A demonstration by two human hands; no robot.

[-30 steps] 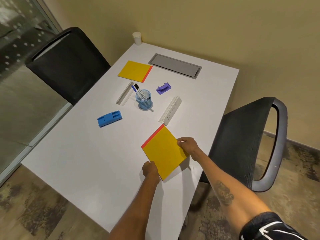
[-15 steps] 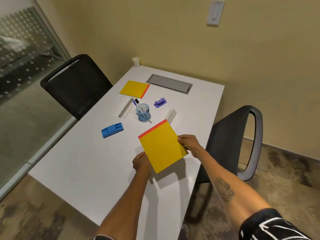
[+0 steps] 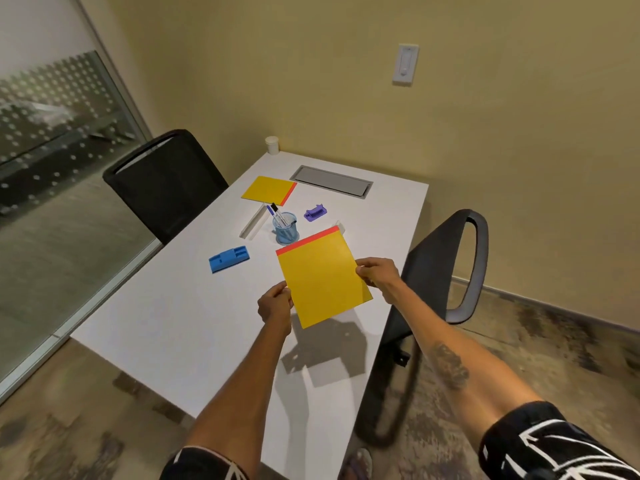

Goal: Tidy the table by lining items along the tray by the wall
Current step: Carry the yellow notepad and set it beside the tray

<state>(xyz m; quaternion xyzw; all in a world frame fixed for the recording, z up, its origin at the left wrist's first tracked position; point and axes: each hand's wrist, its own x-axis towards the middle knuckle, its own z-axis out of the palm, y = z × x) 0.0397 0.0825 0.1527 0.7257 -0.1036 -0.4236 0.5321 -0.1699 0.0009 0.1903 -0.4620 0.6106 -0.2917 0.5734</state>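
Both hands hold the yellow notepad (image 3: 322, 278) in the air over the near-right part of the white table (image 3: 166, 323). Its shadow falls on the tabletop below it, nearer the person. Left hand (image 3: 275, 303) pinches the pad's left edge near the lower corner, fingers curled. Right hand (image 3: 377, 273) grips the right edge, fingers curled round it. The pad is tilted, with its red binding strip on the far edge, toward the wall. It is well apart from the grey tray (image 3: 332, 181), which sits at the far end of the table by the wall (looks recessed into the top).

Between pad and tray:
- Blue pen cup (image 3: 285, 232) with pens leaning in it, just beyond the pad's red edge.
- Small purple plastic piece (image 3: 315, 213) to the right of the cup.
- White strip (image 3: 254, 223) lying left of the cup.
- Another white piece (image 3: 341, 226), mostly hidden behind the pad's far corner; can't tell what it is.

Second yellow pad (image 3: 268, 189) lies flat just left of the tray, red strip on its right side. Blue plastic holder (image 3: 228, 259) lies left of the held pad, apart from it. White cup (image 3: 272, 145) stands at the far left corner against the wall. Black chair (image 3: 166, 181) is on the left side of the table, another chair (image 3: 446, 271) on the right. Light switch (image 3: 405, 64) is on the wall.
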